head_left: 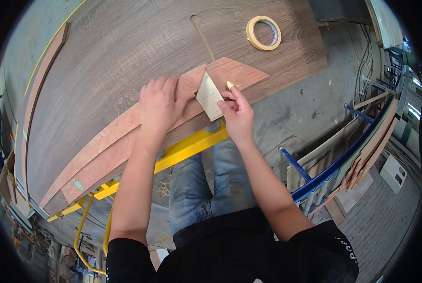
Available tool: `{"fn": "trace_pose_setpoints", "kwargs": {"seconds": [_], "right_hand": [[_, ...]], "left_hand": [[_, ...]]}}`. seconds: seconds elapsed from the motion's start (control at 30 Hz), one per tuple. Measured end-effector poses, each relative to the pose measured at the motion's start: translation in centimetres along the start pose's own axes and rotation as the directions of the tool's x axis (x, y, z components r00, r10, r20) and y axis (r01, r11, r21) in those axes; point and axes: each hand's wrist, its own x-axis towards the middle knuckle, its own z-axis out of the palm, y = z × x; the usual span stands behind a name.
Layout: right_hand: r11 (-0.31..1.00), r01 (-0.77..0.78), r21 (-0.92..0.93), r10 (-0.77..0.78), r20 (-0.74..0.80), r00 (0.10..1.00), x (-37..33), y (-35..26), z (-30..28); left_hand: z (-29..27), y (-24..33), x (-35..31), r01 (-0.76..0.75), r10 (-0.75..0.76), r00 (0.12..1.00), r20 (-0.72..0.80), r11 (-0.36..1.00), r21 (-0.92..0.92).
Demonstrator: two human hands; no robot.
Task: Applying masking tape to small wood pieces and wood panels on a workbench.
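Note:
Two long, thin reddish veneer strips (109, 141) lie overlapped along the near edge of a brown wood-grain board. My left hand (161, 104) is closed over the upper strip, fingers curled at its far edge and thumb stretched rightward. Between thumb and fingers, my right hand (238, 113) pinches a pale pointed flap (210, 96), which looks like a strip's light underside folded up. A small pale yellow bit (229, 85) sticks up at a right fingertip. Beyond it a pointed reddish veneer end (237, 70) lies on the board.
A roll of masking tape (263, 33) lies at the board's far right, near a slot (201, 37). Yellow metal framing (192, 146) runs under the near edge. A narrow curved strip (43, 89) rests at the left. On the right, a blue rack (314, 181) holds long boards.

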Motion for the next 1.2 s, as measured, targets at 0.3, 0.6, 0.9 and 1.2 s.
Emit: {"fn": "trace_pose_setpoints", "kwargs": {"seconds": [0.3, 0.6, 0.9, 1.2], "right_hand": [[0.839, 0.23, -0.493, -0.213, 0.09, 0.973, -0.2, -0.7, -1.0], [0.201, 0.81, -0.552, -0.403, 0.707, 0.581, 1.3, -7.1, 6.3], [0.185, 0.965, -0.187, -0.26, 0.937, 0.231, 3.9, -5.9, 11.2], [0.192, 0.974, -0.124, -0.359, 0.914, 0.187, 2.3, -6.1, 10.8]], "left_hand": [[-3.9, -4.8, -4.7, 0.015, -0.012, 0.999, 0.039, 0.997, -0.075], [-8.8, -21.6, -20.8, 0.788, -0.737, 0.396, -0.548, 0.579, -0.209], [-11.8, -33.4, -28.1, 0.692, -0.874, -0.463, -0.144, -0.256, -0.675], [-14.3, -29.2, -30.6, 0.783, -0.809, -0.417, -0.415, -0.089, -0.615]]}}
